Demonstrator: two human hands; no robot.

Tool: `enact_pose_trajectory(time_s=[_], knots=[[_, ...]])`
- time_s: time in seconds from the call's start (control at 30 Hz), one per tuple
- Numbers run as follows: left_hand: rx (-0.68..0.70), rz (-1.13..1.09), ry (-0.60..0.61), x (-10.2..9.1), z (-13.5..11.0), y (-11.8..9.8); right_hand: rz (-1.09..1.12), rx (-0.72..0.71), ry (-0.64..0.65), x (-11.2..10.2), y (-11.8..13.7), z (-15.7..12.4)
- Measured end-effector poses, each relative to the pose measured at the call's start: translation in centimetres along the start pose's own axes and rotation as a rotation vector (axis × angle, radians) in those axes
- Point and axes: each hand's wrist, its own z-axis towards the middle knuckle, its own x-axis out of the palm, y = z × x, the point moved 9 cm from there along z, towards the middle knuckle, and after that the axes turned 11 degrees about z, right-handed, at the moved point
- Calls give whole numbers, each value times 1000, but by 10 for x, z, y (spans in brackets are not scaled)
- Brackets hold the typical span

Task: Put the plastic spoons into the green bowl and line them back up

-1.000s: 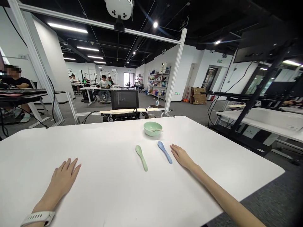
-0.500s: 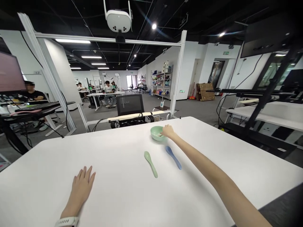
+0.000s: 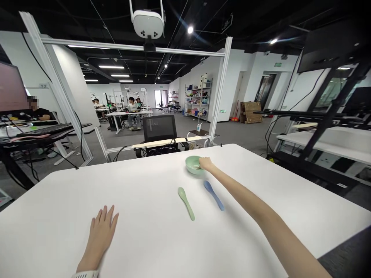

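Observation:
At the far side of the white table (image 3: 139, 216) stands a light green bowl (image 3: 192, 169). My right hand (image 3: 205, 163) is closed at the bowl's right rim. From its fingers the pale end of what looks like a spoon (image 3: 197, 167) reaches down into the bowl; its handle is hidden in the grip. Nearer to me lie a green spoon (image 3: 186, 204) and, right of it, a blue spoon (image 3: 214, 195), both untouched. My left hand (image 3: 102, 231) rests flat on the tabletop at the left, fingers spread, holding nothing.
An aluminium frame (image 3: 224, 88) with a white camera-like device (image 3: 148, 24) on its crossbar rises behind the table. Beyond it is a black office chair (image 3: 160, 128). A dark stand (image 3: 321, 112) is at the right, and several people sit at desks in the background.
The view has shifted slightly. My right hand stays closed at the bowl's rim, with the pale utensil's end moved slightly inside the bowl. My left hand and the two loose spoons stay in place.

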Motion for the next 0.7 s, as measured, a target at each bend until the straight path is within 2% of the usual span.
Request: enact_pose_trajectory(time_s=[0.07, 0.17, 0.27, 0.33, 0.4, 0.5, 0.6, 0.7], knots=[[-5, -24, -17, -3, -1, 0, -10, 55, 35, -4, -6, 0], [-16, -77, -27, -6, -2, 1, 18, 72, 3, -26, -20, -10], [-41, -158, -72, -17, -1, 3, 65, 72, -67, -43, -52, -43], [-5, -258, -142, -34, 0, -8, 192, 116, -121, -39, -81, -78], [62, -413, -171, -53, 0, -33, 356, 193, -90, -15, -105, -113], [79, -700, -55, -77, -2, -87, 475, 268, -21, 25, -116, -151], [80, -949, 200, -88, -13, -155, 539, 302, 31, 46, -107, -165], [18, -1202, 467, -89, -31, -204, 614, 301, 46, 48, -91, -165]])
